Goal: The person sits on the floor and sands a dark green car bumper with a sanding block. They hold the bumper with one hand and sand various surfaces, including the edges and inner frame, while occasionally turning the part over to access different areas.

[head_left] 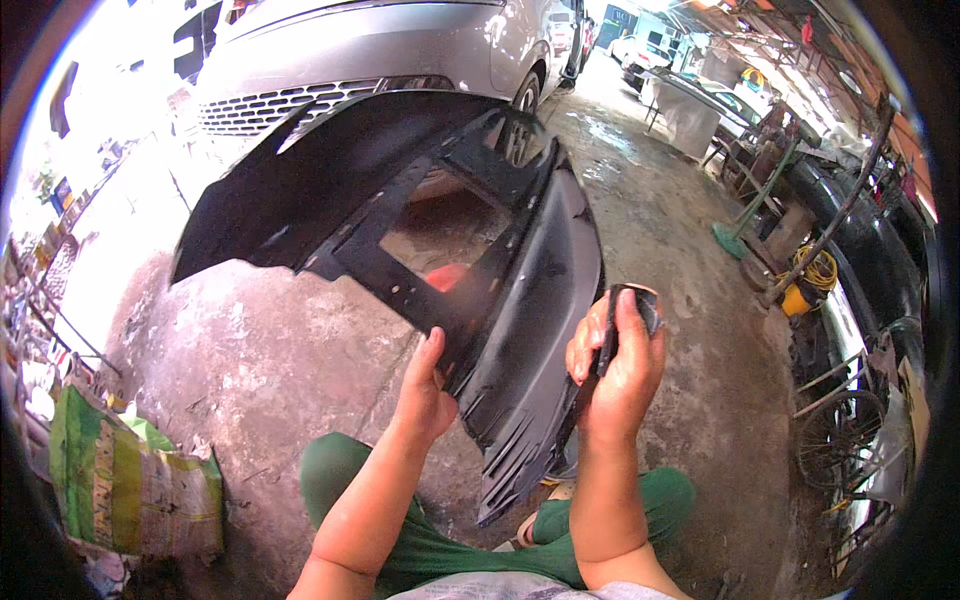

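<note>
A large black moulded vehicle body panel (545, 290) is tilted up in front of me, with a squarish opening through its middle and long slits at its near end. My left hand (428, 395) is closed on the panel's lower left edge, thumb up; its other fingers are hidden behind the edge. Just off the panel's right side, my right hand (622, 360) is wrapped round a small dark block (604, 335), with the thumb on top. I cannot tell whether the block touches the panel.
Beyond the panel stands a silver car (380, 50). A red object (447, 277) shows through the opening. A green and white sack (140, 480) lies at the left. On the right are a green broom (735, 235), a coiled yellow hose (820, 268) and a spoked wheel (840, 435).
</note>
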`<state>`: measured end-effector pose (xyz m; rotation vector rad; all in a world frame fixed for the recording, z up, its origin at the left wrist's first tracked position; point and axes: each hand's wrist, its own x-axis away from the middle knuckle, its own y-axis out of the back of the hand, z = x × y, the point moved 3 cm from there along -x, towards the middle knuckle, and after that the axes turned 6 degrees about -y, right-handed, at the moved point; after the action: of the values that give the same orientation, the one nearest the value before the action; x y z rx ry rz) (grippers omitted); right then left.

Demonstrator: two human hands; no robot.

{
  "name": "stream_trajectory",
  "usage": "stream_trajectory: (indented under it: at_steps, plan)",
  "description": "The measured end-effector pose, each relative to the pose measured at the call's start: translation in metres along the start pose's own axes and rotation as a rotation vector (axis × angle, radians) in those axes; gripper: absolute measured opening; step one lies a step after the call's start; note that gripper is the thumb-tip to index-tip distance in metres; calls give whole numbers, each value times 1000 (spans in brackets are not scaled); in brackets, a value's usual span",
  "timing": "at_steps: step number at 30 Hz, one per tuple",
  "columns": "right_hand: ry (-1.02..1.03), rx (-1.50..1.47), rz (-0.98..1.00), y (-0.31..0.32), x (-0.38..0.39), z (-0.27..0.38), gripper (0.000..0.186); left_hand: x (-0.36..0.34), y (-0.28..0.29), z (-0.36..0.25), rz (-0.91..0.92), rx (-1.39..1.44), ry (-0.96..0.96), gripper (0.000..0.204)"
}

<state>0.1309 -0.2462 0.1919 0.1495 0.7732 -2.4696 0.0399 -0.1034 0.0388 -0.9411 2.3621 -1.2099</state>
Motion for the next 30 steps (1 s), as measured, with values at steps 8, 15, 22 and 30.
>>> stream_trajectory:
  at_steps: [8, 15, 22, 30]
  plan:
    - [-224, -36, 39, 10, 3, -49, 24, -11, 7, -47, 54, -44, -136, 68]
    - [-195, 231, -26, 129, -45, -87, 16, -15, 35, -52, -8, -120, -158, 57]
    - [-881, 1555, -20, 395, 18, -287, 26, -23, 13, -46, -42, -223, -263, 55]
    - [-965, 1909, 333, 391, 91, -380, 32, -41, 33, -38, -76, -151, -308, 48]
